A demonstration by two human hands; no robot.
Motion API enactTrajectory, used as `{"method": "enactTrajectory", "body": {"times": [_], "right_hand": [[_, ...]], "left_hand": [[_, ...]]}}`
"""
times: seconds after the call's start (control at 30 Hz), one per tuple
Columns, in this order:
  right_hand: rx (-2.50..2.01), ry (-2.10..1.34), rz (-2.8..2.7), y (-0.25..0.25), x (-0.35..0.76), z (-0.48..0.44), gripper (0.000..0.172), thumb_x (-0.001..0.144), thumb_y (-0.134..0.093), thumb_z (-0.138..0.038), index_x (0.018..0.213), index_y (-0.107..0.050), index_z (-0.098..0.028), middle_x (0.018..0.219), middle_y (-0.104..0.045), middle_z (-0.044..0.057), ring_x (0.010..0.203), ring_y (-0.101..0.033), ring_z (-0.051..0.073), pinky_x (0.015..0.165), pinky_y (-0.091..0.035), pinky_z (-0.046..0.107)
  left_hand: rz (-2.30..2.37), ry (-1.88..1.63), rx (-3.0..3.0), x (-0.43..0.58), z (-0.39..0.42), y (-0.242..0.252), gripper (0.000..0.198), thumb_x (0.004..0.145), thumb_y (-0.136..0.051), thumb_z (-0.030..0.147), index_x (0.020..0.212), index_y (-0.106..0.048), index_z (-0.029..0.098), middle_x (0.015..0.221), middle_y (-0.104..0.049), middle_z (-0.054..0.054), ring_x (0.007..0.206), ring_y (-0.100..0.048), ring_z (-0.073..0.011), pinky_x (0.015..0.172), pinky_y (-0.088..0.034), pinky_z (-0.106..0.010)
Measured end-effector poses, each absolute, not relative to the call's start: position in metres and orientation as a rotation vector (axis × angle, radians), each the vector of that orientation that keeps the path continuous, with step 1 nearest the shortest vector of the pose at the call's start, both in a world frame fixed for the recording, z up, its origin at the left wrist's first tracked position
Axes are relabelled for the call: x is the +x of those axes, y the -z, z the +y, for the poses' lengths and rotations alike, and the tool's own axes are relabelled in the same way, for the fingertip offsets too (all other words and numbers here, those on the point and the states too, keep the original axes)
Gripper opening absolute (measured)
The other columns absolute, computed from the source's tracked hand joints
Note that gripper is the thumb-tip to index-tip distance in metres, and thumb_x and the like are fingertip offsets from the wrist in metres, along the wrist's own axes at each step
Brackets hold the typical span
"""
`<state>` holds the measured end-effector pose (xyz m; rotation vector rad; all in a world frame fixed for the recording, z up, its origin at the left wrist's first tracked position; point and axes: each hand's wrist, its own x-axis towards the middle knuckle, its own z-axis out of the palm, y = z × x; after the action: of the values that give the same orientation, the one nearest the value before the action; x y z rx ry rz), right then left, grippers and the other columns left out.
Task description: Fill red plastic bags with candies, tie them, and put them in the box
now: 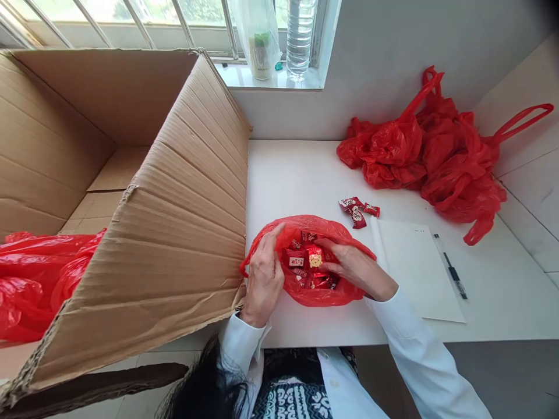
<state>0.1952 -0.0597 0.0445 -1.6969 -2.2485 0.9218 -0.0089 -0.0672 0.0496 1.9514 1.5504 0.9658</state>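
Box (187,215) (cardbd., lg.) flanks L hand (265,276); pen (453,270) nr. paper (421,273).

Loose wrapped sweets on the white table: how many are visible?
3: a small sweet at right, a larger sweet at left, a second larger sweet in front. Others could be hidden.

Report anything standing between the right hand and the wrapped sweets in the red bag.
Nothing visible blocks it: the red bag lies open at the top, and the right hand is inside, right at the wrapped sweets.
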Motion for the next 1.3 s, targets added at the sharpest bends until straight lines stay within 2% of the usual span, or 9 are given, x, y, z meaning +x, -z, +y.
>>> {"method": "enactTrajectory", "body": {"times": [0.13, 0.27, 0.33, 0.43, 0.67, 0.87, 1.03, 1.13, 1.3], "right_hand": [[-1.457, -1.032, -2.346, -0.053, 0.206, -0.054, 0.034, 0.092, -0.051, -0.033, 0.125, -0.059, -0.027, 0.112, -0.069, 0.004, 0.096, -0.067, 0.020, 0.084, -0.051, 0.033], [-1.526, -0.819, -2.271, -0.054, 0.210, -0.043, 0.032, 0.097, -0.034, -0.026, 0.113, -0.061, -0.023, 0.095, -0.071, 0.003, 0.083, -0.066, 0.018, 0.078, -0.052, 0.031], [-1.623, -0.722, -2.226, -0.051, 0.210, -0.039, 0.030, 0.097, -0.033, -0.025, 0.099, -0.063, -0.020, 0.082, -0.069, 0.004, 0.074, -0.064, 0.019, 0.071, -0.052, 0.032], [-1.659, -0.669, -2.214, -0.051, 0.210, -0.035, 0.021, 0.090, -0.045, -0.026, 0.102, -0.061, -0.020, 0.096, -0.069, 0.006, 0.090, -0.065, 0.022, 0.075, -0.051, 0.034], [-1.793, -1.059, -2.261, -0.059, 0.207, -0.039, 0.060, 0.074, -0.063, -0.025, 0.132, -0.048, -0.029, 0.089, -0.071, -0.001, 0.070, -0.065, 0.019, 0.049, -0.045, 0.025], [-1.586, -0.695, -2.459, -0.054, 0.202, -0.037, 0.042, 0.086, -0.047, -0.016, 0.127, -0.055, -0.025, 0.098, -0.072, 0.002, 0.083, -0.067, 0.018, 0.074, -0.051, 0.029], [-1.544, -0.591, -2.498, -0.054, 0.202, -0.042, 0.040, 0.088, -0.048, -0.014, 0.126, -0.055, -0.024, 0.101, -0.071, 0.004, 0.084, -0.068, 0.019, 0.076, -0.053, 0.030], [-1.462, -0.536, -2.585, -0.056, 0.202, -0.056, 0.028, 0.087, -0.054, -0.016, 0.112, -0.063, -0.024, 0.108, -0.068, 0.007, 0.096, -0.066, 0.022, 0.076, -0.054, 0.033], [-1.303, -0.511, -2.675, -0.054, 0.203, -0.083, 0.023, 0.090, -0.053, -0.016, 0.088, -0.073, -0.027, 0.104, -0.069, 0.005, 0.113, -0.059, 0.024, 0.082, -0.056, 0.035]], "left_hand": [[1.531, -0.959, 1.936, -0.006, -0.067, -0.052, 0.045, 0.080, -0.037, -0.004, 0.113, -0.057, 0.021, 0.112, -0.065, -0.004, 0.107, -0.061, -0.0180, 0.096, -0.048, -0.034], [1.540, -0.692, 2.087, -0.001, -0.072, -0.048, 0.030, 0.087, -0.047, 0.006, 0.110, -0.058, 0.021, 0.134, -0.052, -0.011, 0.120, -0.055, -0.0265, 0.098, -0.047, -0.043], [1.556, -0.544, 2.151, -0.003, -0.075, -0.043, 0.042, 0.083, -0.053, 0.005, 0.122, -0.053, 0.021, 0.146, -0.041, -0.014, 0.131, -0.045, -0.0319, 0.103, -0.042, -0.049], [1.590, -0.404, 2.147, -0.008, -0.080, -0.038, 0.063, 0.077, -0.060, 0.002, 0.135, -0.040, 0.016, 0.146, -0.040, -0.019, 0.134, -0.041, -0.0337, 0.105, -0.041, -0.050], [1.609, -0.382, 2.136, -0.021, -0.086, -0.036, 0.059, 0.071, -0.070, 0.007, 0.124, -0.045, 0.018, 0.133, -0.052, -0.017, 0.126, -0.050, -0.0346, 0.100, -0.045, -0.048], [1.497, -0.325, 2.157, -0.024, -0.090, -0.033, 0.065, 0.069, -0.066, -0.002, 0.126, -0.044, 0.022, 0.146, -0.039, -0.017, 0.134, -0.042, -0.0341, 0.102, -0.045, -0.050], [1.519, -0.331, 2.154, -0.021, -0.092, -0.035, 0.073, 0.071, -0.059, -0.004, 0.134, -0.037, 0.023, 0.153, -0.025, -0.017, 0.141, -0.031, -0.0349, 0.105, -0.041, -0.052], [1.513, -0.327, 2.153, -0.020, -0.094, -0.038, 0.071, 0.073, -0.063, 0.001, 0.136, -0.032, 0.016, 0.148, -0.033, -0.022, 0.143, -0.025, -0.0344, 0.109, -0.036, -0.053], [1.441, -0.190, 2.291, -0.018, -0.096, -0.042, 0.043, 0.078, -0.059, 0.001, 0.114, -0.055, 0.025, 0.156, -0.024, -0.012, 0.141, -0.026, -0.0406, 0.099, -0.046, -0.057]]}}
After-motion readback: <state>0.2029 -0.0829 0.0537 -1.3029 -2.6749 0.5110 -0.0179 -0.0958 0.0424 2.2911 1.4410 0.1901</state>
